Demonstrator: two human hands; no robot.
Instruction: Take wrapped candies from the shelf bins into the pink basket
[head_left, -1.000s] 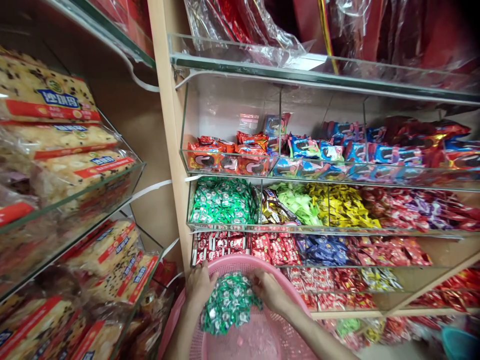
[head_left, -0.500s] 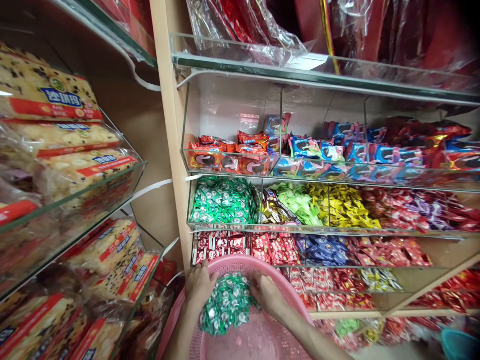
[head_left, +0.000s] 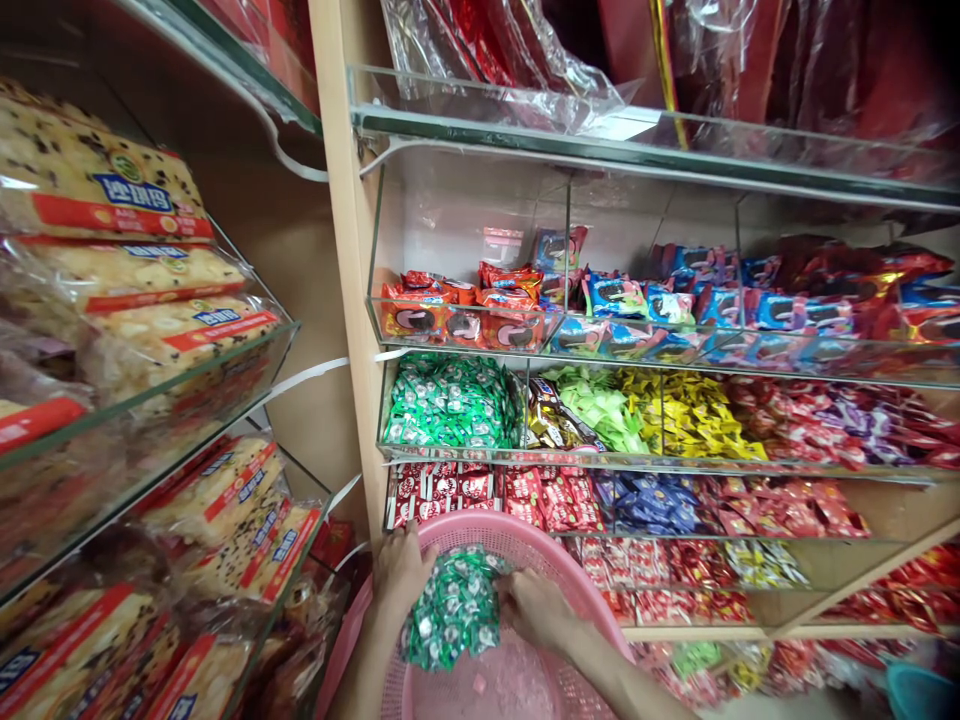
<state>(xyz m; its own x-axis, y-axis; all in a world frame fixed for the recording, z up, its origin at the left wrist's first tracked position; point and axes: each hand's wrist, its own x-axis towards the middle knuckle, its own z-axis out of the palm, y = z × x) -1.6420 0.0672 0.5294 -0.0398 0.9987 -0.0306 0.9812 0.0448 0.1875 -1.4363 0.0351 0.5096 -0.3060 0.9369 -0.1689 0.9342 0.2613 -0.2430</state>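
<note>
A heap of small green-wrapped candies point(head_left: 452, 608) lies in a pink plastic basket point(head_left: 540, 548) at the bottom centre. My left hand point(head_left: 400, 578) cups the heap's left side, fingers curled against it. My right hand point(head_left: 534, 605) presses on its right side, fingers bent into the candies. Both hands squeeze the pile between them. Directly above, a clear shelf bin point(head_left: 448, 404) holds more of the same green candies.
Glass-fronted shelves hold red cookie packs point(head_left: 457, 308), blue cookie packs point(head_left: 675, 305), yellow candies point(head_left: 694, 410) and red candies point(head_left: 555, 497). At left, shelves carry wrapped pastry packs point(head_left: 135, 250). A wooden upright point(head_left: 349, 300) divides the two units. A teal container point(head_left: 922, 690) sits at bottom right.
My hands have drawn closer together around the green candies, bunching the heap tighter. The view has shifted slightly.
</note>
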